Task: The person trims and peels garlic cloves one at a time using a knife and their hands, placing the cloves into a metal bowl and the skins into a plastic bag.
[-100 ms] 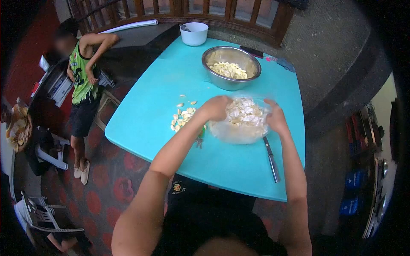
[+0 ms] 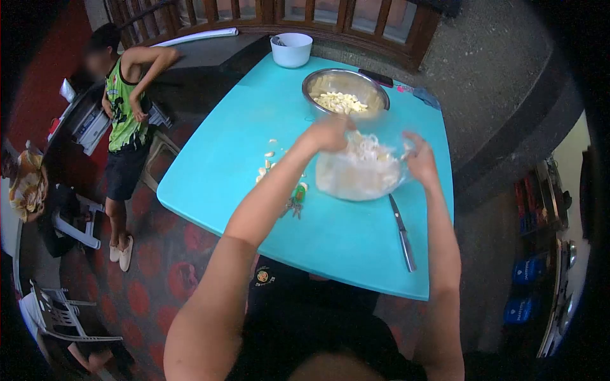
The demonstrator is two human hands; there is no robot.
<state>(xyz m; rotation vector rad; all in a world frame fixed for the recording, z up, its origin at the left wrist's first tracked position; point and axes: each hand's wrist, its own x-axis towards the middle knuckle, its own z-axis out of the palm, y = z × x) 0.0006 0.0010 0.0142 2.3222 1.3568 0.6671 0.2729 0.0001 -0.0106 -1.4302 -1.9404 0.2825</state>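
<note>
Between my two hands is a clear plastic bag (image 2: 359,176) with whitish garlic skins in it, blurred by motion. My left hand (image 2: 330,134) is closed on the left side of its rim, and my right hand (image 2: 419,159) pinches the right side. Just beyond the bag stands a steel bowl (image 2: 311,82) of peeled garlic cloves (image 2: 341,102). Loose garlic cloves (image 2: 262,171) lie beside my left forearm, which covers part of them. A knife (image 2: 403,235) with a dark blade lies near my right forearm, its tip toward the bag.
On the turquoise table (image 2: 216,146) are a white bowl (image 2: 292,52) at the far edge, a dark phone-like object (image 2: 375,77), a bluish cloth (image 2: 426,97) and keys with a green tag (image 2: 298,195). A person (image 2: 127,108) in a green jersey stands left, by a chair (image 2: 162,149).
Both hands have moved slightly away from me with the bag, its rim raised. More of the knife's tip and the green key tag now show; my left forearm covers more cloves.
</note>
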